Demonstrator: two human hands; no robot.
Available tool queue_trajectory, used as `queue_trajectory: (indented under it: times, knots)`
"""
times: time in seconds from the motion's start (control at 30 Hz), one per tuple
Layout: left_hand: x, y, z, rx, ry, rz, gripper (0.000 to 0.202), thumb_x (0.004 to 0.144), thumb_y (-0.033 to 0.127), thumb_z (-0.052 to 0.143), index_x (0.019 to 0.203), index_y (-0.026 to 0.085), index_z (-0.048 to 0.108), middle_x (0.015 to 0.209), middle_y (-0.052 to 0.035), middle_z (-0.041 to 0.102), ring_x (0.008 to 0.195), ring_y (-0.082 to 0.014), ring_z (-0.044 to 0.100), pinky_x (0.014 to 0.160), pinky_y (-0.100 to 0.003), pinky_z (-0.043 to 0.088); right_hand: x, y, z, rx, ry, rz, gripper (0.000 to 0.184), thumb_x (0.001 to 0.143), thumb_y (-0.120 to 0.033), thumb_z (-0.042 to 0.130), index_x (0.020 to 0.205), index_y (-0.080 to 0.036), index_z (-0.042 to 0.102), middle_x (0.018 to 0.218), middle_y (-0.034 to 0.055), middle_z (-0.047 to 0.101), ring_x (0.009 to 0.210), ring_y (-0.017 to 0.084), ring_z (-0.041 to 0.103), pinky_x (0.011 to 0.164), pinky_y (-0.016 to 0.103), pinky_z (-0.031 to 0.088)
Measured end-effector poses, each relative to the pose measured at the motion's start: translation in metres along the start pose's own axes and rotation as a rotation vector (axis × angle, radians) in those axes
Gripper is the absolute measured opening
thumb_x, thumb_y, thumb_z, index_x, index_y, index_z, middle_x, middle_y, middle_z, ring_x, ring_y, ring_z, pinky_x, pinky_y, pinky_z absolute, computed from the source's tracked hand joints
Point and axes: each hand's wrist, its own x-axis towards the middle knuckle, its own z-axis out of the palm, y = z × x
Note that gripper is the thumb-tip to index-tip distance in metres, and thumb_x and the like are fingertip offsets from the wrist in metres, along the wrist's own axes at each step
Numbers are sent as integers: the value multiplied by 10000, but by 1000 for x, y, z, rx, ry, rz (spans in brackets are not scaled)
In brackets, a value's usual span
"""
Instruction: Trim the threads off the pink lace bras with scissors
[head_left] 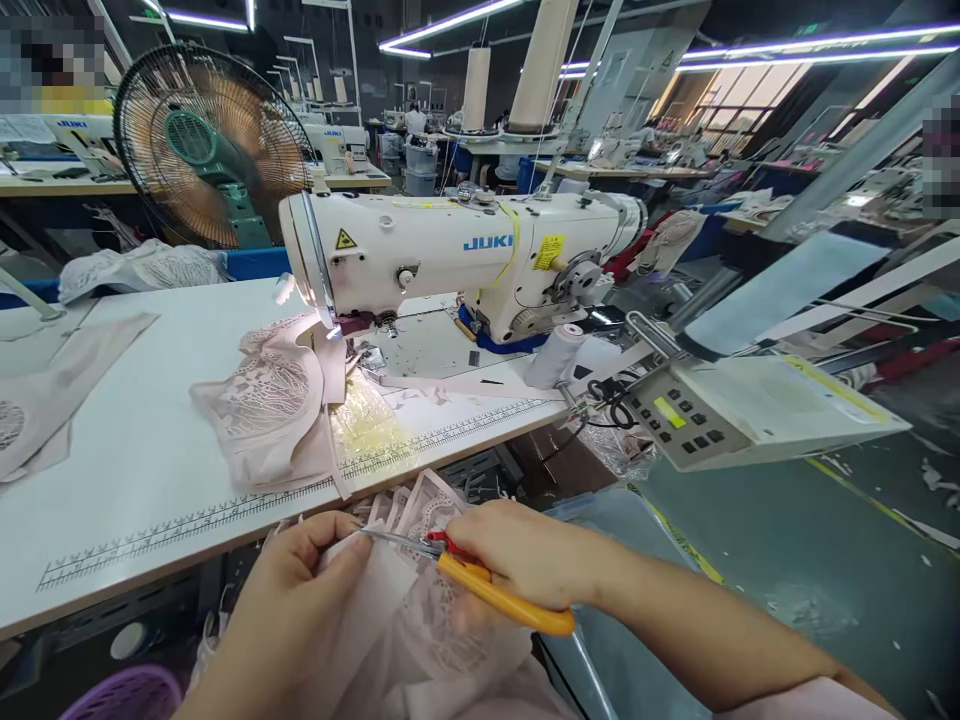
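Below the table's front edge, my left hand (300, 580) pinches the edge of a pale pink lace bra piece (435, 610), whose fabric hangs down over my lap. My right hand (510, 555) is closed around scissors (502, 595) with orange and red handles. Their metal blades point left and reach the fabric edge at my left fingertips. Whether the blades are parted there is too small to tell. Up on the table, another pale pink lace bra (270, 395) lies under the needle end of a white sewing machine (420, 250).
A ruler strip runs along the front edge of the white table (165, 430). More bra pieces (52, 410) lie at the left. A control box (750, 410) juts out at right, near a thread cone (555, 355). A fan (210, 140) stands behind; a purple basket (124, 695) sits below.
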Motion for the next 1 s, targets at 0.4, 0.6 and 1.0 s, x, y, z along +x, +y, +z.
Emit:
queue_trajectory:
  times: [0.4, 0.6, 1.0]
  knots:
    - [-2, 3, 3, -49, 5, -21, 309, 628, 465, 724, 593, 176, 622, 515, 24, 544, 468, -91, 428, 465, -175, 341, 1, -2, 11, 139, 101, 39, 371, 775, -483, 620, 631, -170, 484, 584, -22, 435, 536, 104, 372, 476, 213, 242]
    - [-6, 9, 1, 1, 57, 14, 286, 607, 436, 753, 621, 171, 648, 525, 28, 561, 486, -91, 453, 477, -166, 359, 8, 2, 18, 286, 304, 43, 428, 784, -496, 596, 588, -186, 377, 548, -51, 361, 502, 85, 319, 484, 214, 237]
    - [-9, 9, -7, 41, 81, 109, 293, 632, 459, 741, 704, 184, 670, 676, -20, 683, 687, -201, 615, 627, -254, 479, 16, -42, 12, 490, 464, -36, 395, 583, -217, 691, 556, -195, 298, 582, -55, 410, 529, 82, 347, 491, 207, 261]
